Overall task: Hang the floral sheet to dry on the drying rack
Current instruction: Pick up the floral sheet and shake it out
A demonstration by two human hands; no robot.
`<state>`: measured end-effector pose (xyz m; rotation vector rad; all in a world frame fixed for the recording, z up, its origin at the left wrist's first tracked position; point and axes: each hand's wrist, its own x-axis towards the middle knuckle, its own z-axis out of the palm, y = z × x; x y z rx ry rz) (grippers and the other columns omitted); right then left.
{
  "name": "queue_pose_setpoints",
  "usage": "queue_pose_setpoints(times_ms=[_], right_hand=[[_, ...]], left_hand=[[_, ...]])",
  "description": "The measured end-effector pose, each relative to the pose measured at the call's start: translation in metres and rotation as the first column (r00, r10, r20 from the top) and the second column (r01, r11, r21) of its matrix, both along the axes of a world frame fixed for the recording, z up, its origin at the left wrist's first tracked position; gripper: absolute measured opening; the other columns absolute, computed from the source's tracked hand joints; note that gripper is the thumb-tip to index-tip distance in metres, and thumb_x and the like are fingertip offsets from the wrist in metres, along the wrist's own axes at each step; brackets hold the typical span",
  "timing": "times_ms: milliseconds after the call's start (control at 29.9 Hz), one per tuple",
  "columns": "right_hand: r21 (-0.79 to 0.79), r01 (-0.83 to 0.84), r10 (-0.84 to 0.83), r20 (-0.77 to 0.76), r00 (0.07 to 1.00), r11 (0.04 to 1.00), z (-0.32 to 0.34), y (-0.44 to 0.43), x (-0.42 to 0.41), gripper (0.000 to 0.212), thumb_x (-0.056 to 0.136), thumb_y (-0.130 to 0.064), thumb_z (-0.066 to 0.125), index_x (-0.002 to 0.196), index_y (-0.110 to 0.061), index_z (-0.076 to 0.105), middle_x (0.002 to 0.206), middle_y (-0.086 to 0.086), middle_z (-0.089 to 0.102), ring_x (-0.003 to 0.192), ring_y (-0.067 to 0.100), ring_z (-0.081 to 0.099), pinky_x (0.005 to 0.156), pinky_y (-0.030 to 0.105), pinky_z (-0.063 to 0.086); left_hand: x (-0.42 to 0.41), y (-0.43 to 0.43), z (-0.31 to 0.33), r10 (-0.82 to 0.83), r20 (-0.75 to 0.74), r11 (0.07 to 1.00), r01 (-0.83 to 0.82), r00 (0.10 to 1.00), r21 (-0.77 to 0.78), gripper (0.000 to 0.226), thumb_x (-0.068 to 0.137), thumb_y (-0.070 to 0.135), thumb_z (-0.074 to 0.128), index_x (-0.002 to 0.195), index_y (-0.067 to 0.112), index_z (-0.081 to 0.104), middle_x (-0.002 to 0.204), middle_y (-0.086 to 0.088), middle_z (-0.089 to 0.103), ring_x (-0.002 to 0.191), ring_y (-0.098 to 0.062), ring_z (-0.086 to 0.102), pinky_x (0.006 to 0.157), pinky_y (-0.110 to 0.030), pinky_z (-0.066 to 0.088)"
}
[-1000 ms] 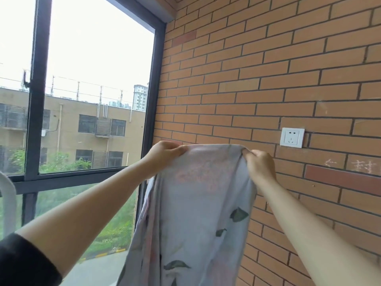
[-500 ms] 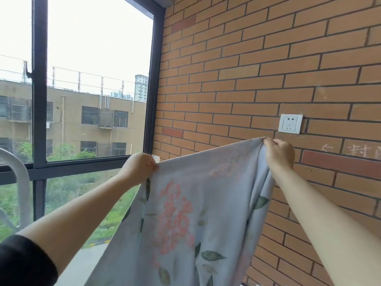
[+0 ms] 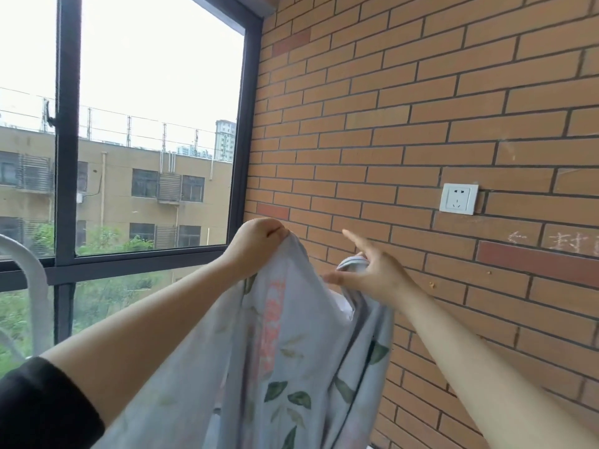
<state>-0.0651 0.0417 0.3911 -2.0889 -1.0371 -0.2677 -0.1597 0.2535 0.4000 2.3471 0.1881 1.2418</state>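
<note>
The floral sheet (image 3: pixel 285 358), pale blue-grey with pink blossoms and green leaves, hangs in front of me against the brick wall. My left hand (image 3: pixel 256 241) grips its top edge in a fist, held high. My right hand (image 3: pixel 369 273) is lower and to the right. It holds a bunched fold of the sheet in its lower fingers, while its index finger and thumb stick out. The sheet sags between the two hands. A white curved tube (image 3: pixel 32 280), likely part of the drying rack, shows at the far left edge.
A brick wall (image 3: pixel 421 124) runs close on the right, with a white socket (image 3: pixel 458 199) on it. A dark-framed window (image 3: pixel 68 157) fills the left side, with buildings and trees outside. A bit of white shows behind the sheet (image 3: pixel 344 307).
My hands have come closer together, so the stretched sheet now sags and bunches. My right hand has dropped and spread its index finger and thumb. My left hand has risen a little.
</note>
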Motion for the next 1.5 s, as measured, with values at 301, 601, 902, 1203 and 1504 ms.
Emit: queue_pose_setpoints(times_ms=[301, 601, 902, 1203, 1504], right_hand=[[0.125, 0.0, -0.008, 0.063, 0.998, 0.992, -0.032, 0.034, 0.017, 0.013, 0.077, -0.02, 0.061, 0.068, -0.014, 0.068, 0.069, 0.007, 0.066, 0.065, 0.019, 0.056, 0.061, 0.031, 0.043], [0.397, 0.212, -0.245, 0.032, 0.969, 0.893, 0.009, 0.018, 0.05, 0.019, 0.075, -0.026, 0.053, 0.067, -0.01, 0.059, 0.062, 0.003, 0.055, 0.062, 0.021, 0.046, 0.054, 0.03, 0.032], [0.522, 0.528, -0.476, -0.244, 0.845, 0.67, 0.015, -0.025, 0.1, 0.031, 0.088, -0.021, 0.052, 0.06, -0.009, 0.046, 0.069, 0.009, 0.048, 0.068, 0.024, 0.042, 0.064, 0.033, 0.035], [0.38, 0.559, -0.502, -0.247, 0.829, 0.737, 0.003, -0.023, 0.107, 0.035, 0.092, -0.02, 0.045, 0.058, -0.013, 0.04, 0.064, 0.007, 0.047, 0.068, 0.025, 0.045, 0.057, 0.032, 0.032], [0.576, 0.438, -0.5, -0.058, 0.864, 0.691, 0.109, -0.033, 0.083, 0.022, 0.096, -0.015, 0.04, 0.082, -0.003, 0.053, 0.08, 0.014, 0.048, 0.076, 0.025, 0.043, 0.063, 0.031, 0.028]], left_hand=[[0.004, 0.004, 0.001, -0.158, -0.091, 0.986, 0.152, 0.983, -0.07, 0.031, 0.087, 0.028, 0.063, 0.07, 0.002, 0.062, 0.063, -0.006, 0.049, 0.062, -0.015, 0.042, 0.059, -0.028, 0.035], [-0.002, 0.039, -0.038, -0.156, -0.485, 0.983, 0.087, 0.86, -0.161, 0.038, 0.048, 0.043, 0.082, 0.06, 0.014, 0.059, 0.06, 0.006, 0.048, 0.058, -0.012, 0.044, 0.057, -0.025, 0.033], [-0.003, 0.089, -0.085, 0.152, -0.399, 0.982, -0.184, 0.904, -0.043, 0.036, 0.084, 0.034, 0.064, 0.058, 0.015, 0.048, 0.061, 0.0, 0.047, 0.063, -0.022, 0.046, 0.056, -0.029, 0.033], [0.016, 0.076, -0.039, 0.202, -0.152, 0.883, -0.247, 0.968, -0.4, 0.03, 0.094, 0.026, 0.051, 0.073, 0.007, 0.062, 0.063, -0.009, 0.056, 0.056, -0.025, 0.051, 0.042, -0.023, 0.037], [0.02, 0.074, 0.1, 0.313, 0.018, 0.948, -0.31, 0.95, -0.075, 0.02, 0.092, 0.018, 0.047, 0.084, 0.009, 0.062, 0.084, -0.011, 0.056, 0.078, -0.024, 0.049, 0.071, -0.031, 0.041]])
